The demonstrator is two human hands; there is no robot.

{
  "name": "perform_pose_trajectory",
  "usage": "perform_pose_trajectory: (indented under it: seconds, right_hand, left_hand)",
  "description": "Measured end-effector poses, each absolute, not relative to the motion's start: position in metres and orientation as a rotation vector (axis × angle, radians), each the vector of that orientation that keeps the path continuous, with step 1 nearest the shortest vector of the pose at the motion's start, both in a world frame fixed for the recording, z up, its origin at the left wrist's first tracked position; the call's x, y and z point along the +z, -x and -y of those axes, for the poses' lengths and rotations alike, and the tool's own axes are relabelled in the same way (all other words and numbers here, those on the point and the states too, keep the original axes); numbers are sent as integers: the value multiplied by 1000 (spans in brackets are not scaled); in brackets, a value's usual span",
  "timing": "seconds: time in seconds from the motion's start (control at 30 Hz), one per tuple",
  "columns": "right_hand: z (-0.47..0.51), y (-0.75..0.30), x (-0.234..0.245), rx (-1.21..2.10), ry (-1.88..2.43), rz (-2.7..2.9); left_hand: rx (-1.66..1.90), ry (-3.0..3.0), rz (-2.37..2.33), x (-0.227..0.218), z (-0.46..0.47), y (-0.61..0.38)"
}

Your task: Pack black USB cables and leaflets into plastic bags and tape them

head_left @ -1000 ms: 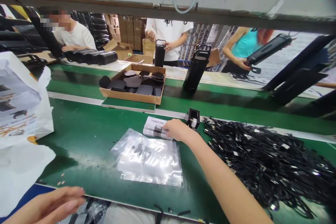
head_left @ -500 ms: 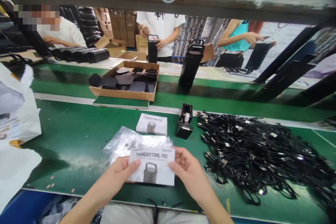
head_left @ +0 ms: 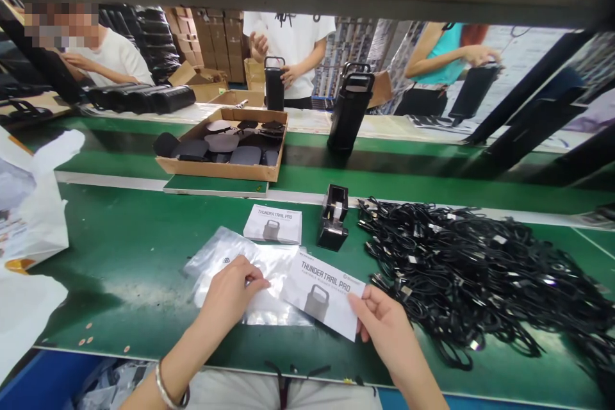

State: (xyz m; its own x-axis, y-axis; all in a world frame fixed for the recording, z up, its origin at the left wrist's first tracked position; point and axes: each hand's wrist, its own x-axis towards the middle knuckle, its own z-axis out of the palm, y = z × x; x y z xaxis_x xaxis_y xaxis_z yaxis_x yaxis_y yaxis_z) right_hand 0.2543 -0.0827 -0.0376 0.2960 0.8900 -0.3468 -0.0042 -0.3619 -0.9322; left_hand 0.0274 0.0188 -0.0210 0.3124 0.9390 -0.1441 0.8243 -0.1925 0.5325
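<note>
My right hand (head_left: 387,331) pinches the lower right corner of a white "Thunder Trail Pro" booklet (head_left: 321,293), held tilted just above the green table. My left hand (head_left: 230,298) rests with curled fingers on a stack of clear plastic bags (head_left: 225,262), fingertips pinching the top bag. A small stack of the same booklets (head_left: 273,224) lies further back. A black tape dispenser (head_left: 332,225) stands to the right of that stack.
A large heap of black cables (head_left: 480,269) covers the right of the table. A cardboard tray of dark round parts (head_left: 223,150) and a black speaker (head_left: 350,112) sit on the belt behind. White bags (head_left: 29,218) lie left. Other people work across the line.
My right hand took a booklet from the stack and brought it near. Both hands held it; now the left has let go and moved to the plastic bags.
</note>
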Motion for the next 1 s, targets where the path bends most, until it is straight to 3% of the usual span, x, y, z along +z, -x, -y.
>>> perform_pose_trajectory:
  seconds: [0.5, 0.83, 1.0]
  right_hand:
    - [80, -218, -54, 1056, 1686, 892]
    - [86, -225, -42, 1438, 1732, 931]
    - [78, -233, -34, 1478, 1708, 966]
  left_hand:
    - [377, -2161, -1453, -24, -1, -23]
    - [527, -2242, -1432, -40, 8, -23]
    - [557, -2317, -1375, -44, 7, -24]
